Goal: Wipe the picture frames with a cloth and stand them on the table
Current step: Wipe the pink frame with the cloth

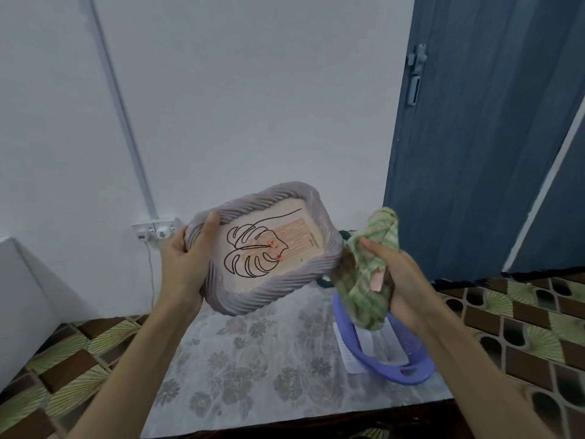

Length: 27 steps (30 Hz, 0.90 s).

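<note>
White wall point(237, 90) with socket point(155, 231), blue door point(474, 137), patterned tile floor point(522, 327), floral-covered table point(269, 359)

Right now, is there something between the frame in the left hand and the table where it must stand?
Nothing visible blocks it. The picture frame, held by the left hand, hangs above bare floral table. The purple basket sits at the right side, under the cloth in the right hand.

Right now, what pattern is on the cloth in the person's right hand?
Green and cream stripes on the cloth, seen best in the head view.
</note>
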### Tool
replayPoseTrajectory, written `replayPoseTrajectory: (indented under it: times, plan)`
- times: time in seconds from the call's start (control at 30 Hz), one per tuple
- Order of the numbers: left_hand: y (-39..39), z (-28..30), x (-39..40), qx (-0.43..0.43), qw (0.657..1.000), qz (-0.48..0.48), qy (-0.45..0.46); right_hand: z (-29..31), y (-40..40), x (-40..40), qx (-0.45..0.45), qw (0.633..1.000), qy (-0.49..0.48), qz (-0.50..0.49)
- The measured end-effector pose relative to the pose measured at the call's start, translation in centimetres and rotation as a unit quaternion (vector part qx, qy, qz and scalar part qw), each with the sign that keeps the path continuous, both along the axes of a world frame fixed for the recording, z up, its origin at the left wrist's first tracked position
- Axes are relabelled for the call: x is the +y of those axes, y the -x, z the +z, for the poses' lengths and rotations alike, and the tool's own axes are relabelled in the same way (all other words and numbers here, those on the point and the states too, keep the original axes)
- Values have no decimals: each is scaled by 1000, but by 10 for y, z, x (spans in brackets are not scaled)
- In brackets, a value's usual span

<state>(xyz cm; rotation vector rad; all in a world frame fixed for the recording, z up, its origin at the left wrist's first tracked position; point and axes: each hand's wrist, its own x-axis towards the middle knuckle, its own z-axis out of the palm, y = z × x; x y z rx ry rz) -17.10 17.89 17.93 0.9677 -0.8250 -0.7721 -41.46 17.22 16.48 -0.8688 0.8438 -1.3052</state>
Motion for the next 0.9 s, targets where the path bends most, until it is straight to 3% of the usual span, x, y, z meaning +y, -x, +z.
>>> replayPoseTrajectory:
  times: [0.07, 0.17, 0.27, 0.4, 0.53, 0.73, 0.9]
  plan:
    - [8, -5, 1, -4, 1000, 7, 6, -4, -14, 6, -5, 1000, 3, 27]
    - [5, -15, 2, -8, 997, -83, 5, -9, -26, -1, 102, 991, 35, -75]
    - [-17, -13, 0, -125, 969, -203, -59, -9, -23, -4, 180, 966, 99, -159]
    - [-18, 2, -1, -227, 924, -285, -112, -12, -24, -2, 187, 964, 118, -148]
    - [-8, 10, -2, -316, 904, -271, -100, -8, -19, -1, 120, 980, 82, -135]
    - [0, 6, -3, -337, 901, -252, -103, -5, -21, 6, 280, 933, 175, -144]
    - [6, -2, -3, -321, 919, -219, -67, -4, -15, 0, 157, 972, 91, -150]
